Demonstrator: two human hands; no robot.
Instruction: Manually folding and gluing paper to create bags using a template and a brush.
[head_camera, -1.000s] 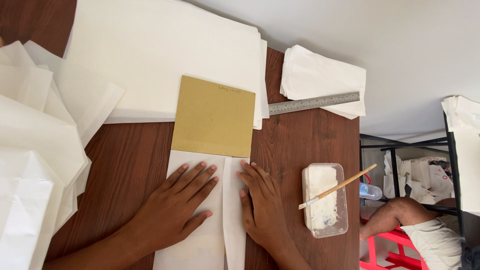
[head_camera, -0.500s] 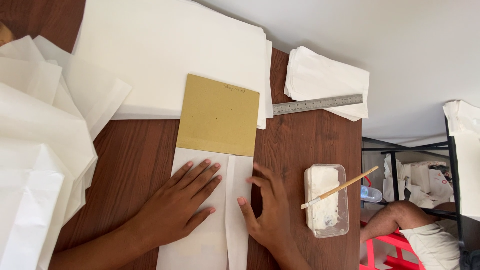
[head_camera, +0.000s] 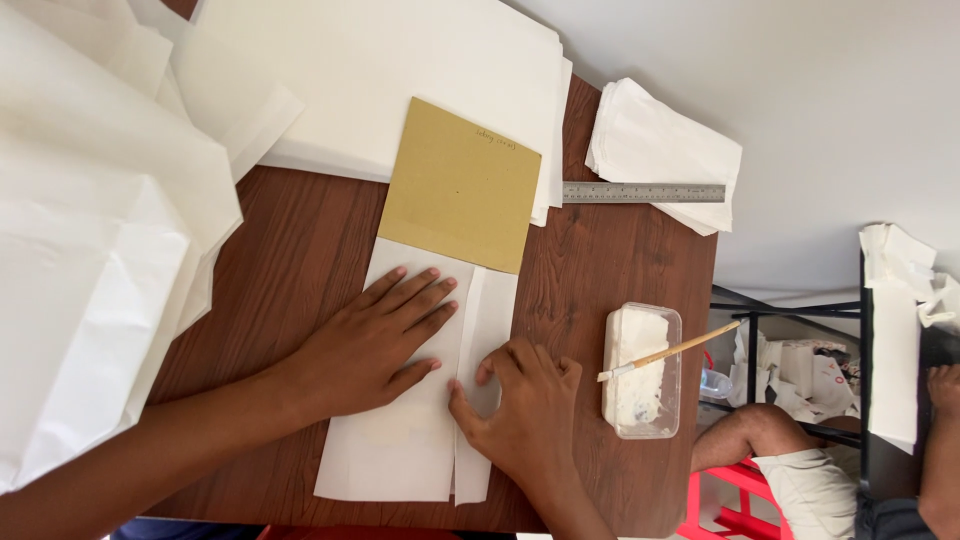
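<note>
A folded white paper sheet (head_camera: 400, 450) lies on the brown wooden table (head_camera: 300, 250), with a tan cardboard rectangle (head_camera: 460, 185) tucked in its far end. My left hand (head_camera: 375, 335) lies flat on the wide left flap, fingers spread. My right hand (head_camera: 525, 410) has its fingers curled and presses on the narrow right flap (head_camera: 490, 310) along the seam. Neither hand grips anything.
A stack of large white sheets (head_camera: 380, 70) lies at the back, white paper bags (head_camera: 90, 230) pile at the left. A metal ruler (head_camera: 643, 192) rests on folded white bags (head_camera: 665, 150). A clear tub of white paste (head_camera: 640, 375) with a brush (head_camera: 670, 352) stands at right. Another person's leg (head_camera: 760, 440) shows beyond the table edge.
My right hand has gone from flat with fingers stretched to curled, sliding down and pressing the narrow flap. My left hand stays flat. The view has shifted slightly.
</note>
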